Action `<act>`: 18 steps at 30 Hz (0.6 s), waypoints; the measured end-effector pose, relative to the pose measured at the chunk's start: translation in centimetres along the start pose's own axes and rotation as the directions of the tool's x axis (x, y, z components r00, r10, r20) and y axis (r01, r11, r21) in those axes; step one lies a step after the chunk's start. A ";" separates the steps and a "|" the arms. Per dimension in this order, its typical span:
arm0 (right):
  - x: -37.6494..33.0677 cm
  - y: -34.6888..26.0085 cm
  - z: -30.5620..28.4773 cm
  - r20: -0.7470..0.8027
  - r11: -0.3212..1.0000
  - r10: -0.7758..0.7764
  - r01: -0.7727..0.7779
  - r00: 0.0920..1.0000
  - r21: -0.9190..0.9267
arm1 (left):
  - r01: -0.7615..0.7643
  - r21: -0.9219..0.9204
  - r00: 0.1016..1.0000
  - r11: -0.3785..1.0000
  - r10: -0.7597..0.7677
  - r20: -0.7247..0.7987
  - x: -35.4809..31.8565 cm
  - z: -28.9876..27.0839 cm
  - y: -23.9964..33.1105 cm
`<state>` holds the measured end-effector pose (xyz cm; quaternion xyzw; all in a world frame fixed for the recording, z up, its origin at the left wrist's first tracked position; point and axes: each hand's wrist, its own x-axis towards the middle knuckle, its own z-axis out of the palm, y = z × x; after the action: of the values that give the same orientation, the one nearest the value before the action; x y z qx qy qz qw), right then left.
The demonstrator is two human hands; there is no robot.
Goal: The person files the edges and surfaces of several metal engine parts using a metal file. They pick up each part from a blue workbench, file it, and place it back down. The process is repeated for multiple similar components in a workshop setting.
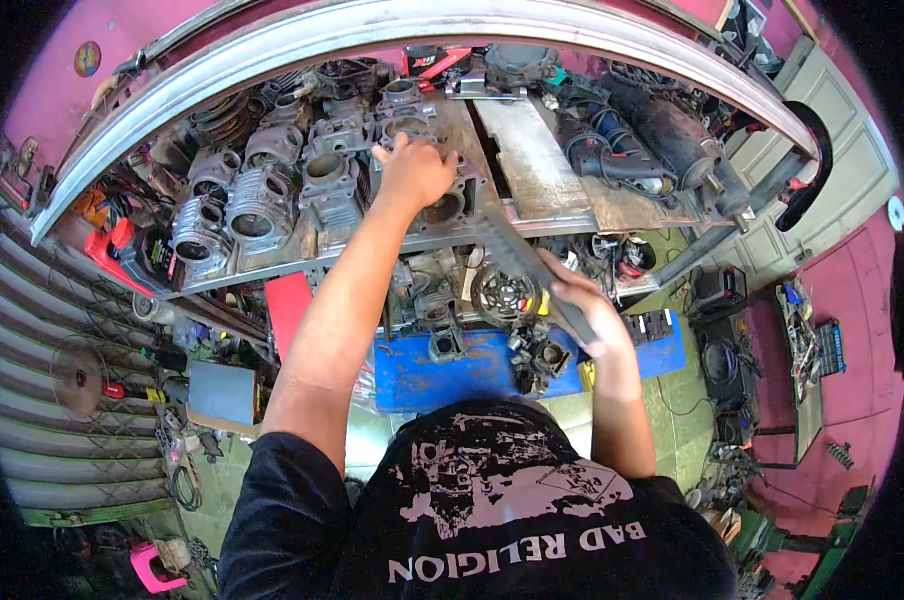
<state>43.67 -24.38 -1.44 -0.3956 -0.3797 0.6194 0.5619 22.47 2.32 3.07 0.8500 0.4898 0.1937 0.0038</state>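
My left hand (418, 172) reaches up to the shelf, palm down, with its bent fingers over a grey metal engine cylinder (446, 207). The fingertips are partly hidden behind the hand. Lower and to the right, my right hand (588, 308) is closed around a long, flat, dark grey strip (520, 250). The strip slants from the shelf's front edge down past my palm and is a little blurred, so its kind is unclear. More engine cylinders (262, 203) stand in rows on the shelf, left of my left hand.
A wooden board (532, 150) and black power tools (622, 165) lie on the shelf's right side. Below, engine parts (542, 360) sit by a blue bench (442, 375). A silver rail (442, 22) curves across the top. A fan (80, 377) stands far left.
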 end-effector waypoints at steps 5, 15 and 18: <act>2.1 -3.3 -0.8 -0.243 0.344 -0.423 -0.093 0.873 -0.934 | -0.036 -0.073 0.962 0.997 0.015 -0.273 -1.6 0.1 -0.1; 16.0 -2.1 -7.6 0.058 -0.586 -0.416 -0.219 0.908 -0.780 | -0.224 0.176 0.966 0.959 0.242 -0.088 -1.7 -2.6 1.9; 16.2 -2.0 -7.3 0.041 -0.559 -0.381 -0.195 0.924 -0.806 | -0.215 0.277 0.975 0.936 0.222 0.006 -1.3 -2.3 2.8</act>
<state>50.20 -7.87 -3.54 -0.7282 -0.6595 -0.1846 0.0283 23.44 -0.70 5.36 0.8889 0.4145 0.1333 -0.1425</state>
